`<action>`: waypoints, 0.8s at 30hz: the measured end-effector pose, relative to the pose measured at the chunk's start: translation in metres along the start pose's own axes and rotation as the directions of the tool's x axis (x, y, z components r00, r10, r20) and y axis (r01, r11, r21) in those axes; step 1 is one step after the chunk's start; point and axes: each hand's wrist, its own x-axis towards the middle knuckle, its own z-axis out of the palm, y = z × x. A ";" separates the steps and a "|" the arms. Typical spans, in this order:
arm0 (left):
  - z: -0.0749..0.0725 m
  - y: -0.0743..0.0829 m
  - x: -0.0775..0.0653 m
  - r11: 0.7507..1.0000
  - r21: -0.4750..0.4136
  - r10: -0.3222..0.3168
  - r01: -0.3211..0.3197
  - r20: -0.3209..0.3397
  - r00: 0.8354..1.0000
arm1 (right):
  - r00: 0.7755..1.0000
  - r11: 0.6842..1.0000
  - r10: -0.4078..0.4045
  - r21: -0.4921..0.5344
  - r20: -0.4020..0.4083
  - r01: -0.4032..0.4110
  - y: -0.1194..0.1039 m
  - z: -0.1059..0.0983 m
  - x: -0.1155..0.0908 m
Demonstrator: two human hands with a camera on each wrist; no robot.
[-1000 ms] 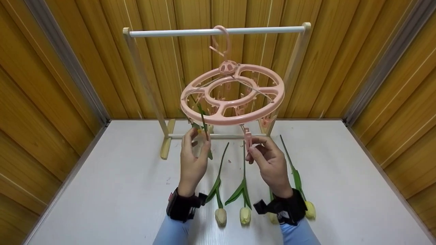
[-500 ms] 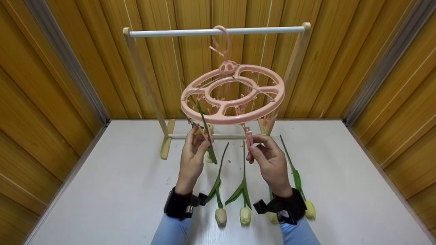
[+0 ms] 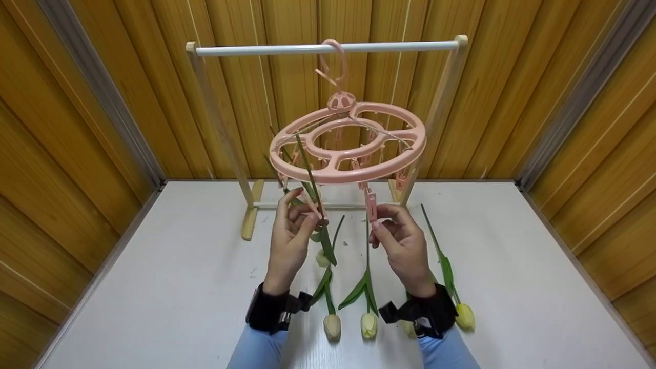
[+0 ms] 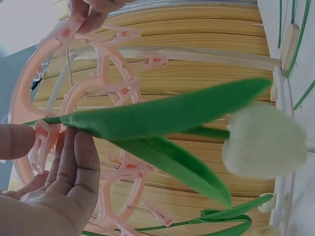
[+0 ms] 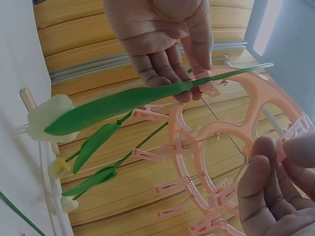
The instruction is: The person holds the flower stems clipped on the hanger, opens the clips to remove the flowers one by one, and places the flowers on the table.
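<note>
A pink round clip hanger (image 3: 348,177) hangs by its hook, with small clothespins beneath. My left hand (image 3: 287,246) pinches one pink clothespin (image 4: 44,145) between thumb and fingers. Across that clothespin runs the green stem of a pale tulip (image 4: 266,140), its bloom pointing down; whether the clothespin's own jaws bite the stem I cannot tell. At the hanger's front, my right hand (image 3: 407,248) pinches another clothespin (image 3: 371,205), with no flower in it. Other tulips (image 5: 96,147) hang head down on the hanger's left side.
A wooden stand with a white rod (image 3: 256,50) carries the hanger. On the white table (image 3: 154,287) lie several tulips, among them a cream one (image 3: 332,328), a pale yellow one (image 3: 369,325) and a yellow one (image 3: 465,316). Wood-patterned walls (image 3: 589,154) surround the table.
The tulip at my left hand has dropped lower and shifted right, its bloom now showing below the hand. The hanger's ring has tilted slightly. My right hand keeps its clothespin, moving slightly left.
</note>
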 end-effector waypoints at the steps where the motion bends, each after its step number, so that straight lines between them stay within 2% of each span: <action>1: 0.000 0.000 0.000 1.000 0.004 0.000 0.000 0.000 1.000 | 1.000 1.000 0.020 -0.005 0.002 -0.020 0.000 0.001 0.000; 6: 0.003 0.002 -0.002 1.000 0.019 -0.013 0.012 0.009 1.000 | 0.988 0.988 0.145 -0.062 0.050 -0.142 0.001 0.007 -0.002; 9: 0.004 0.003 -0.003 1.000 0.005 -0.012 0.012 0.027 1.000 | 0.979 0.979 0.181 -0.118 0.098 -0.169 0.001 0.011 -0.004; 16: 0.008 0.008 -0.007 1.000 0.013 0.012 -0.013 0.076 0.997 | 0.971 0.966 0.156 -0.234 0.180 -0.112 0.005 0.017 -0.005; 24: 0.014 0.011 -0.010 0.999 0.014 0.035 -0.037 0.123 0.992 | 0.978 0.956 0.112 -0.288 0.177 -0.057 0.008 0.018 -0.006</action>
